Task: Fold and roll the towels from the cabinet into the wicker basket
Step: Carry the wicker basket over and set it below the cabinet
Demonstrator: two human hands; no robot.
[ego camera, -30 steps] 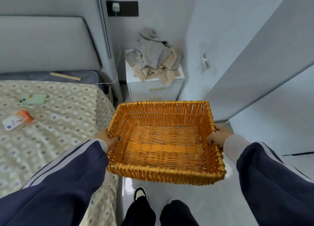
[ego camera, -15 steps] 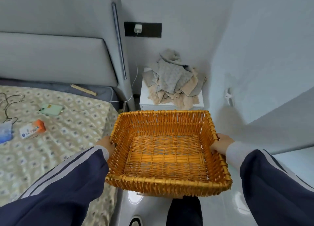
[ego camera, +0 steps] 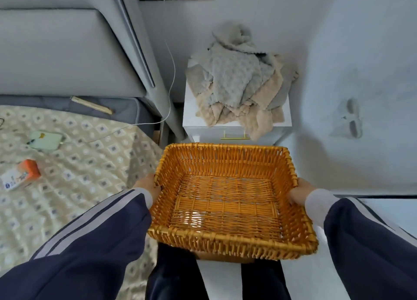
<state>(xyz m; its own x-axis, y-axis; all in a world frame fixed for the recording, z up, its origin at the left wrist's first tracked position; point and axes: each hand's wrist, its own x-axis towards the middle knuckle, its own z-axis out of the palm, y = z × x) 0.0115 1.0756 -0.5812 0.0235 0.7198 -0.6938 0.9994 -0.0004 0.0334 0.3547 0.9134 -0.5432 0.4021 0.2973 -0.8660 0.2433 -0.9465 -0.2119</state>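
While the bed [ego camera: 74, 164] is lying leftward | cabinet [ego camera: 234, 128] is carrying the heaped towels [ego camera: 239, 85] ahead | wicker basket [ego camera: 228, 200] is hanging empty, level | left hand [ego camera: 149, 186] and right hand [ego camera: 297, 191] are gripping its side rims | advice: be setting it down flat, close by.

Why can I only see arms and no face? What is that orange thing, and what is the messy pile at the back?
The camera sits on the person's head and looks down, so you see only their arms. The left hand and the right hand each have a grip on one side of an empty wicker basket. The messy pile is towels, grey and beige, lying unfolded on a small white cabinet. On the left is a bed with a phone on it.
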